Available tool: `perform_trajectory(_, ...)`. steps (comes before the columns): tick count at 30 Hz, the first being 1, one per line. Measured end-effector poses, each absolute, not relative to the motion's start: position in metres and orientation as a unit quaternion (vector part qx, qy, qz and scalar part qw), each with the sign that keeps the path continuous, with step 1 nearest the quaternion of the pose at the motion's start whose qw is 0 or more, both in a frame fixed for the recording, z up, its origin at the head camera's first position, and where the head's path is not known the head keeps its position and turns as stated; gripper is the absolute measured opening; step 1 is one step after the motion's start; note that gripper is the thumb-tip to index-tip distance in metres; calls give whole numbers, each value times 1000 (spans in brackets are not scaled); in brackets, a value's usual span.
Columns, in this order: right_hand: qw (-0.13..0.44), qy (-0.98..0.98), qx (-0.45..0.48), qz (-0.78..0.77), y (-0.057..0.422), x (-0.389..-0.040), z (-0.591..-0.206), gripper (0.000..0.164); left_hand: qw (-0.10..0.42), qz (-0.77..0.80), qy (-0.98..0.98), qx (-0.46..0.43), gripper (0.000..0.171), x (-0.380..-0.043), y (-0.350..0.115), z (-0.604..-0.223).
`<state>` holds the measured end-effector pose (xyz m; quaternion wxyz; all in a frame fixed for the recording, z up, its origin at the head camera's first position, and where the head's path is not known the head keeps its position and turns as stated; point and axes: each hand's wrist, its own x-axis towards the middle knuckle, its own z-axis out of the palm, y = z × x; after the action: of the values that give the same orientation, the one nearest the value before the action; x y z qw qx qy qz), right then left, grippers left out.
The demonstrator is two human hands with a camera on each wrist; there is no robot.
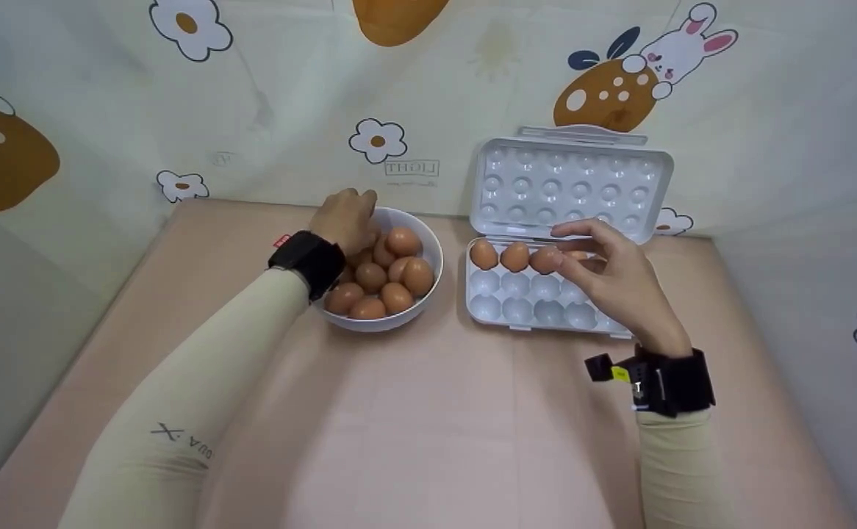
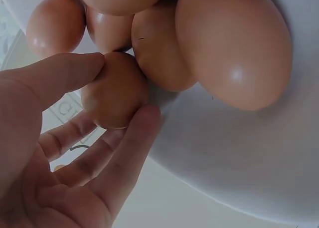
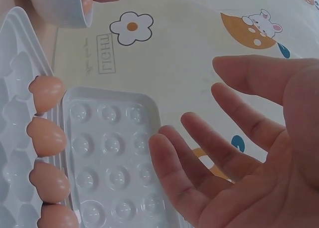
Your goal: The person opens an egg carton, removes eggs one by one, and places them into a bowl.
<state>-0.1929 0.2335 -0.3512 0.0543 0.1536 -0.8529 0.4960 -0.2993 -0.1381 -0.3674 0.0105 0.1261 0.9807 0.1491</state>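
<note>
In the head view my left hand [image 1: 345, 220] reaches over the far left rim of a white bowl [image 1: 437, 258] of brown eggs [image 1: 371, 276]. Up close in the left wrist view, its thumb and a finger pinch one egg [image 2: 115, 91] at the edge of the pile. My right hand [image 1: 623, 286] hovers over a white plastic egg carton [image 1: 518, 310], fingers spread and nothing in them, as the right wrist view confirms. Several eggs [image 3: 49, 139] stand in the carton's back row, partly hidden by that hand in the head view.
The carton's dimpled lid [image 1: 572, 187] stands raised behind it, against a printed cloth backdrop [image 1: 289, 88]. Bowl and carton sit side by side on a pinkish tabletop [image 1: 414, 419], with a gap between them.
</note>
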Motion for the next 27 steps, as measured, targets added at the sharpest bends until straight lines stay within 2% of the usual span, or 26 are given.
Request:
perform_trajectory(4, 57, -852, 158, 496, 236, -194, -352, 36, 23, 158, 980, 118, 27, -296, -137, -363)
perform_trajectory(9, 75, -866, 153, 470, 243, -197, -352, 36, 18, 169, 979, 112, 34, -285, -134, -352)
perform_trajectory(18, 137, -913, 131, 362, 268, -204, -356, 38, -66, 204, 964, 157, 36, -255, -119, -336)
perform_trajectory(27, 106, -953, 71, 274, 293, -207, -368, 47, -143, 231, 938, 215, 37, -219, -91, -343)
